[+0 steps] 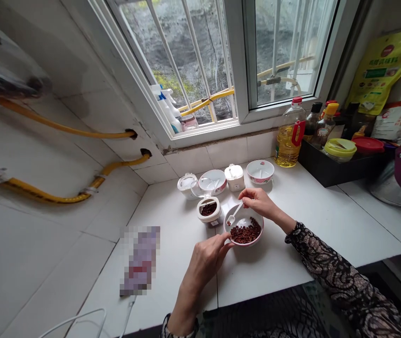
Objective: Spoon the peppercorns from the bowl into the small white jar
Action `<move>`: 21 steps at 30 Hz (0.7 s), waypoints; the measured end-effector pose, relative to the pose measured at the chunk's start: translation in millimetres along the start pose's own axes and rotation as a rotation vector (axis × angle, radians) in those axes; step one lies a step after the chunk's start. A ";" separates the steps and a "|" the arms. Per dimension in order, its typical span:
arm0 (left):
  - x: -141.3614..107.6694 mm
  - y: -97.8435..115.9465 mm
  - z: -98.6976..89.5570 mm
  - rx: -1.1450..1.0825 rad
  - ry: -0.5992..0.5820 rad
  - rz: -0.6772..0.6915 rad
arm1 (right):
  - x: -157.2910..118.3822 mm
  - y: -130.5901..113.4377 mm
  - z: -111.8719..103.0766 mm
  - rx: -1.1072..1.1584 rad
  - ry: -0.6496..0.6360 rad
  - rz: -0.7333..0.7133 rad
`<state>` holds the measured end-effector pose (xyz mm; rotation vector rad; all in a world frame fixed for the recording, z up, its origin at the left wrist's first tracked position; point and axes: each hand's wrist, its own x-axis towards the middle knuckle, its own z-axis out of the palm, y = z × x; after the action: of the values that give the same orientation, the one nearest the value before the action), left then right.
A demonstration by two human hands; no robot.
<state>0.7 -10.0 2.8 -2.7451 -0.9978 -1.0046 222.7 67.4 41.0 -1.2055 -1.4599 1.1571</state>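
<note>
A white bowl with a pink rim (261, 228) stands on the counter, its lower part filled with small reddish-brown peppercorn-like grains (244, 233). My left hand (207, 260) pinches the bowl's rim at the near left side. Between the fingers of my right hand (259, 201) is the handle of a small white spoon (234, 213). The spoon's tip hangs over the bowl's left side with a few grains on it. Just left of the bowl, an open white seasoning jar (210, 216) holds dark grains of the same look.
Behind stand two white lidded jars, one on the left (187, 184) and one on the right (234, 177), and two floral bowls, left (213, 181) and right (260, 172). An oil bottle (288, 136) and a black seasoning box (321, 164) are at right. A blurred-out object (140, 263) and a white cable (128, 314) lie at left.
</note>
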 end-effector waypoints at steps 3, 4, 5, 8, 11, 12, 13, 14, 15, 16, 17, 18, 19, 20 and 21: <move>-0.5 -0.2 0.0 0.000 -0.016 -0.020 | 1.9 -1.0 -2.8 0.123 0.007 0.046; -0.7 -0.3 0.0 0.001 -0.015 -0.025 | 2.4 -0.8 -3.4 0.152 0.000 0.045; -0.9 -0.4 0.1 0.003 -0.010 -0.026 | 2.8 -0.3 -3.6 0.177 -0.008 0.035; -1.1 -0.5 0.5 0.008 0.005 -0.022 | 2.5 1.9 -0.7 0.212 -0.009 -0.032; -0.9 -0.3 1.1 0.017 0.012 -0.019 | -0.8 4.3 8.3 0.180 0.009 -0.131; -1.0 -0.3 1.4 0.022 0.015 -0.020 | -2.5 5.1 12.0 0.149 0.015 -0.172; -1.1 -0.3 1.7 0.025 0.010 -0.019 | -4.2 5.8 15.6 0.097 0.025 -0.224; -1.3 -0.4 2.0 0.031 0.010 -0.019 | -5.9 6.5 18.8 0.020 0.041 -0.292; -1.7 -0.7 2.3 0.039 0.008 -0.020 | -7.4 7.1 21.4 -0.081 0.056 -0.376; -2.2 -1.0 2.7 0.046 0.002 -0.021 | -8.6 7.4 23.2 -0.196 0.065 -0.472; -2.7 -1.3 3.0 0.053 -0.004 -0.024 | -9.6 7.6 24.2 -0.313 0.067 -0.571; -3.2 -1.7 3.3 0.058 -0.009 -0.026 | -10.2 7.4 24.4 -0.417 0.064 -0.660; -3.7 -2.0 3.5 0.060 -0.013 -0.029 | -10.7 6.8 24.0 -0.494 0.061 -0.732; -4.1 -2.4 3.7 0.060 -0.015 -0.031 | -11.1 5.9 23.0 -0.542 0.060 -0.783; -4.4 -2.7 3.7 0.059 -0.015 -0.030 | -11.3 4.6 21.4 -0.563 0.069 -0.814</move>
<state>-1.3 -9.4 -3.2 -2.7024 -1.0558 -0.9433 203.9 54.1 32.1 -0.8205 -2.0158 0.1520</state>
